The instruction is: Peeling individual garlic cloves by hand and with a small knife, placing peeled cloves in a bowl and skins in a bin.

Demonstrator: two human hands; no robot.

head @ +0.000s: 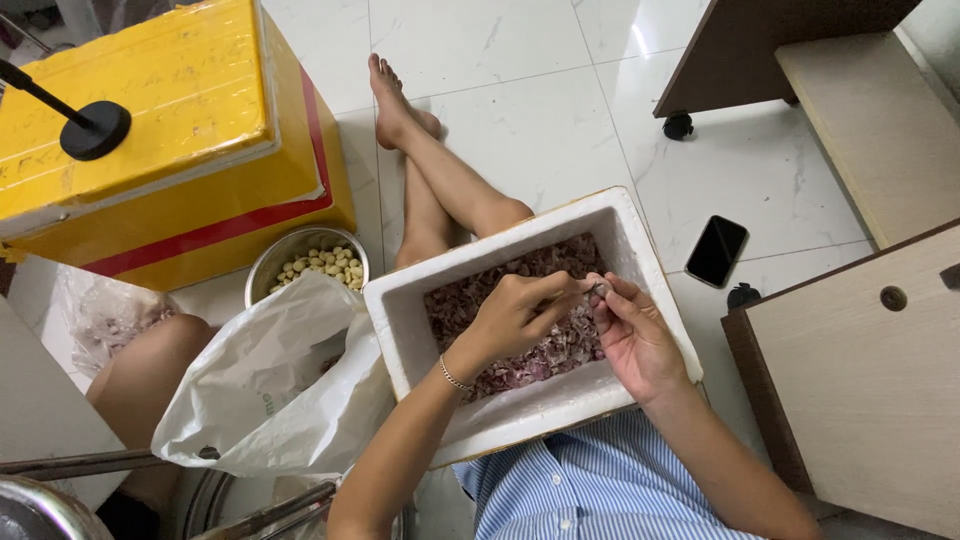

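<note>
From the head view, both forearms reach forward over a white foam box (640, 250) of purplish peelings (545, 350). The left hand (515, 315) and right hand (630, 335) meet fingertip to fingertip, pinching a small pale clove (599, 289) above the peelings.

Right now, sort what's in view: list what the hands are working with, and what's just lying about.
In use: left hand and right hand pinching a small piece; white foam box of purplish peels; metal bowl of pale peeled pieces; white plastic bag.

Lying about: black phone; yellow box; wooden furniture.
</note>
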